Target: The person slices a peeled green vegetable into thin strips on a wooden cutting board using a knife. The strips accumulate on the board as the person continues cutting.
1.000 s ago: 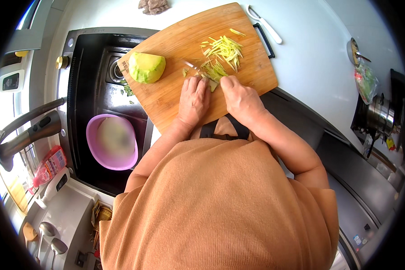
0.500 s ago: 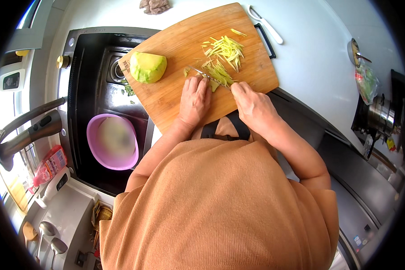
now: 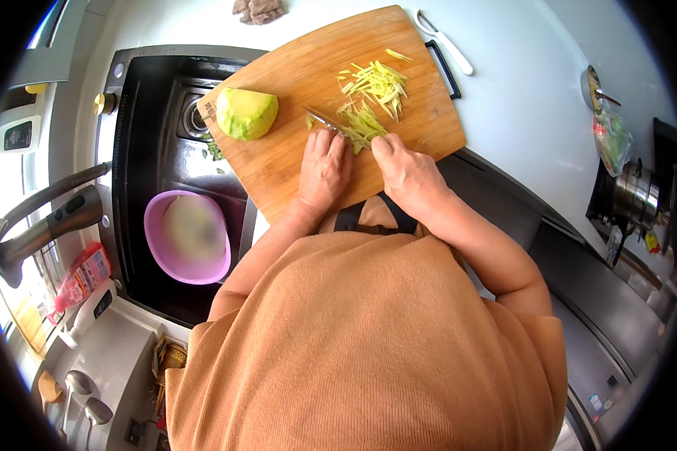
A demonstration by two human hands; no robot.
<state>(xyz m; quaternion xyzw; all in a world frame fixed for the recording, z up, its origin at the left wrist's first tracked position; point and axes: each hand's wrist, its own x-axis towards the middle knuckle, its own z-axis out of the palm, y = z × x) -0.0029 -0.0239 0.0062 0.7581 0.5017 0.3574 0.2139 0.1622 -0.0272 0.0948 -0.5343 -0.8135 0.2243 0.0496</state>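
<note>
Wooden board (image 3: 278, 159) overlaps black sink (image 3: 139, 150), white counter (image 3: 519, 105) — right hand (image 3: 410, 177) gripping knife (image 3: 321, 119) | left hand (image 3: 325, 169) curled, hold unclear

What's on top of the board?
A green chunk, green strips and a held knife. The right hand hides its handle; I can't see under the left hand.

tbh nothing's readable from up here. Your pink bottle (image 3: 77, 287) off to the left has a blurry label (image 3: 95, 264), and there's a tiny dark mark (image 3: 210, 110) on your cutting board (image 3: 301, 75), too small to read.
</note>
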